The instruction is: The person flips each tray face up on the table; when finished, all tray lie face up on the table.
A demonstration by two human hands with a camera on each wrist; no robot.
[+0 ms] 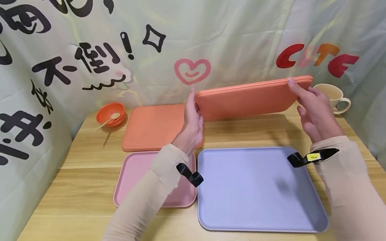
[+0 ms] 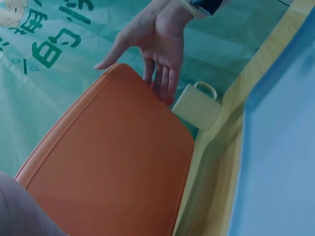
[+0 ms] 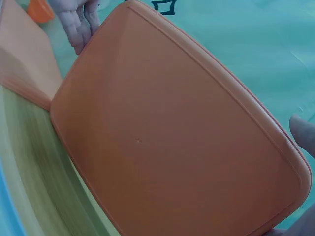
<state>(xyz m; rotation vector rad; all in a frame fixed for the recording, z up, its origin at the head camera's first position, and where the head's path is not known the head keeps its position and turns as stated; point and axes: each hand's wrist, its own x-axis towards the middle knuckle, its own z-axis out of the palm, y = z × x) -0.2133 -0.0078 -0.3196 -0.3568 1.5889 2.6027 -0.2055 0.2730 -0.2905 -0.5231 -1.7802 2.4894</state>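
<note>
An orange tray stands steeply tilted at the back of the table, its flat underside facing me. My left hand holds its left end. At the opposite end, my right hand grips the upper right corner, thumb at the top edge; its fingers reach partly behind the tray. Whether the tray's lower edge touches the table cannot be made out. A second orange tray lies flat at the back left, partly hidden by my left hand. In front of it is a pink tray, overlapped by my left forearm.
A large lavender-blue tray lies below and between my forearms. At the back left corner sits an orange bowl with a wooden spoon in it. A cream mug stands behind my right hand. Printed curtain encloses the table's back.
</note>
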